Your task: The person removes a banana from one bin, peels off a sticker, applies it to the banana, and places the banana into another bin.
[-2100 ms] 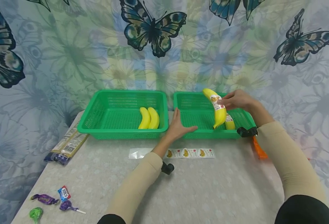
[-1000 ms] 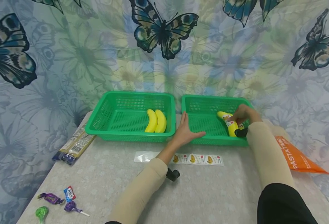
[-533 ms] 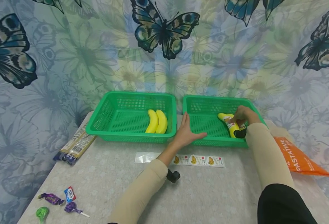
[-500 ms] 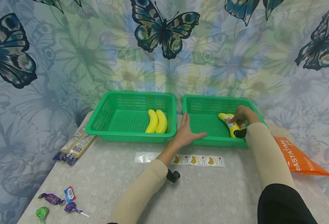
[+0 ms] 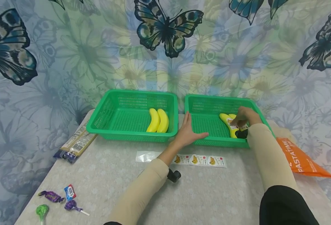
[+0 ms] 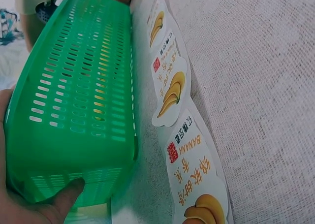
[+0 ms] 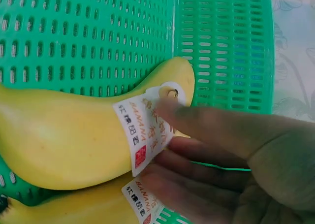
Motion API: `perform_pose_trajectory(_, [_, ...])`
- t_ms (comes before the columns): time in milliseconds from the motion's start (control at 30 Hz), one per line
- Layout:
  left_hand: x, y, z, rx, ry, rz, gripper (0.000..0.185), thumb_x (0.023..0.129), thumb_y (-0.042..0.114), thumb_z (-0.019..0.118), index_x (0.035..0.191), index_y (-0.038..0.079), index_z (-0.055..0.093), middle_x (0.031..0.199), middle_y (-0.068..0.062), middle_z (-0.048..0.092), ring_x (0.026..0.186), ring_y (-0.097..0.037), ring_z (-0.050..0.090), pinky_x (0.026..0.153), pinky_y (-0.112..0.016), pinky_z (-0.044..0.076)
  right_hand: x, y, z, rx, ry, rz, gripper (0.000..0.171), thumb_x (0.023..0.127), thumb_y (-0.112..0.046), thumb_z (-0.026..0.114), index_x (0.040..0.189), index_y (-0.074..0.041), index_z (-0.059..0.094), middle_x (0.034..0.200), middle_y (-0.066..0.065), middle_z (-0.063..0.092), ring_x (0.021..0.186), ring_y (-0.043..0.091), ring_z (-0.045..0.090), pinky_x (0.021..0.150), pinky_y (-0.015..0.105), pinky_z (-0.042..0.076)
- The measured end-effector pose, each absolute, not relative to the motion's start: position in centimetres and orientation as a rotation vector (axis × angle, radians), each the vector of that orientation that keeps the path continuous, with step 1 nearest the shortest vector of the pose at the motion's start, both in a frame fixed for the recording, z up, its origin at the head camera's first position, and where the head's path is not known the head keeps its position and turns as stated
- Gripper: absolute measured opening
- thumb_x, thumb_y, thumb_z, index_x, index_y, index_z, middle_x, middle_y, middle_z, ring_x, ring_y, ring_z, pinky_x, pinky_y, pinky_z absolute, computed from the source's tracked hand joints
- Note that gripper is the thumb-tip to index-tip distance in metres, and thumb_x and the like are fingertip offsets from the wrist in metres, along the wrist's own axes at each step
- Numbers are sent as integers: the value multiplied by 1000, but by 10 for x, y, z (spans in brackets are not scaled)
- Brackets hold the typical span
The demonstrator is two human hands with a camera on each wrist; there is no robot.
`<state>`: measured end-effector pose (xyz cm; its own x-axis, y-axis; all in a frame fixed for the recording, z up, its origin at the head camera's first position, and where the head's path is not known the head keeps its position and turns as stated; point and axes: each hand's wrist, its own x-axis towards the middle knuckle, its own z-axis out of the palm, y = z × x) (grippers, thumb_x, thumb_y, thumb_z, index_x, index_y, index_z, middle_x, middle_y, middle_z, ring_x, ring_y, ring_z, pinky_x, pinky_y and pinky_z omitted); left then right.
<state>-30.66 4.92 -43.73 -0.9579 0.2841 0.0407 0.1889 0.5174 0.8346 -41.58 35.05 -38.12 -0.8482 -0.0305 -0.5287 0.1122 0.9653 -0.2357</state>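
Yellow banana down in the right basket now, carried there from above the rim two seconds back, lying against a second labelled banana. Right hand rests on it, fingers laid straight over the label, no longer gripping, so the placing looks done. Left hand stays flat and spread, palm on the basket's near-left corner, thumb pressed to its wall, steadying it. Just in front, a sticker strip lies on the worktop. Left basket holds two bare bananas. Sweets sit well off near-left, an orange packet far right.
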Motion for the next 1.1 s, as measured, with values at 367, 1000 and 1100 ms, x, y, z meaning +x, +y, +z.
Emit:
perform_pose_trajectory(367, [-306,49,-438,415,2630,1450,121,76,62,72,157,16,-6,165,7,-16,152,-28,12,117,-52,31,-418,344,-388,104,2556,-398,82,85,-17,75,143,18,29,97,19,66,80,24,68,69,36,58])
perform_pose_trajectory(1000, [-307,50,-436,419,2629,1480,121,77,61,73,157,13,-4,165,5,-15,153,-28,11,117,-52,31,-409,352,-349,-72,2616,-388,46,89,-35,70,108,8,71,91,18,74,80,24,71,80,41,59])
perform_pose_trajectory(1100, [-306,50,-436,426,2611,1486,121,77,61,73,157,13,-5,165,5,-15,153,-28,10,117,-52,31,-406,351,-344,-100,2607,-365,54,91,-35,68,120,10,64,106,23,72,87,27,72,82,41,59])
